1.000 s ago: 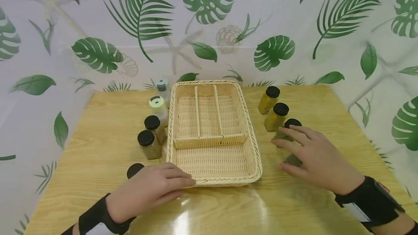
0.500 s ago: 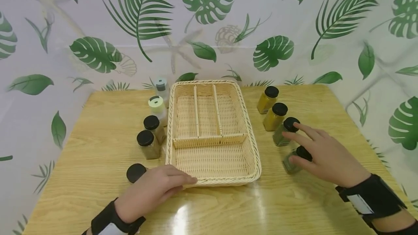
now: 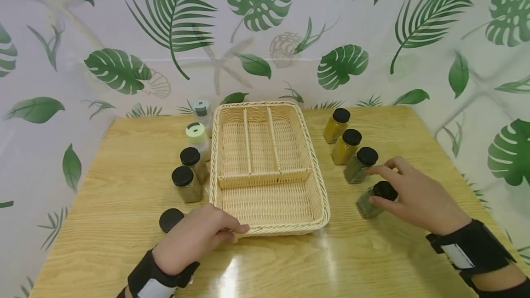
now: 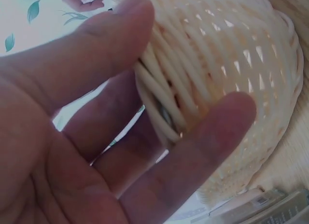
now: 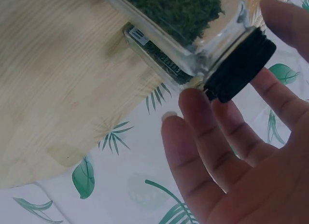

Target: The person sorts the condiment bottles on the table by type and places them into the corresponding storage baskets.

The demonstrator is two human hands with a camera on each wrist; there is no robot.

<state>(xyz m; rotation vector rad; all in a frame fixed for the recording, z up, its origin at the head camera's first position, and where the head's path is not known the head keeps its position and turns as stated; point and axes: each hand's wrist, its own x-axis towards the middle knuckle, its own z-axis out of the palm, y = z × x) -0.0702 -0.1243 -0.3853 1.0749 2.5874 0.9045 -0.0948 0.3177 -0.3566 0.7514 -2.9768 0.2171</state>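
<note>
My left hand [image 3: 198, 238] is at the near-left corner of a pale wicker basket [image 3: 265, 230], its thumb and fingers gripping the rim. In the left wrist view the thumb and fingers [image 4: 231, 113] lie on either side of the woven edge [image 4: 159, 84]. On the right, my right hand [image 3: 418, 197] reaches around the black lid of the nearest jar of dried green herbs [image 3: 367, 205]. Its fingers are bent and spread. In the right wrist view fingertips [image 5: 193, 96] come close to that lid [image 5: 241, 64], with the thumb apart from it. Contact is unclear.
Behind that jar stand another green-herb jar [image 3: 356, 169] and two yellow spice jars [image 3: 343, 151], [image 3: 334, 128]. Left of the basket are brown jars [image 3: 190, 190], a black-lidded jar [image 3: 170, 220] and two pale-topped bottles [image 3: 196, 134], [image 3: 202, 110]. A leaf-print backdrop [image 3: 265, 36] rises behind the table [image 3: 136, 169].
My right hand has drawn back slightly and its fingers have bent around the nearest green-herb jar's lid. My left hand has curled more firmly onto the basket rim. The jars appear unmoved.
</note>
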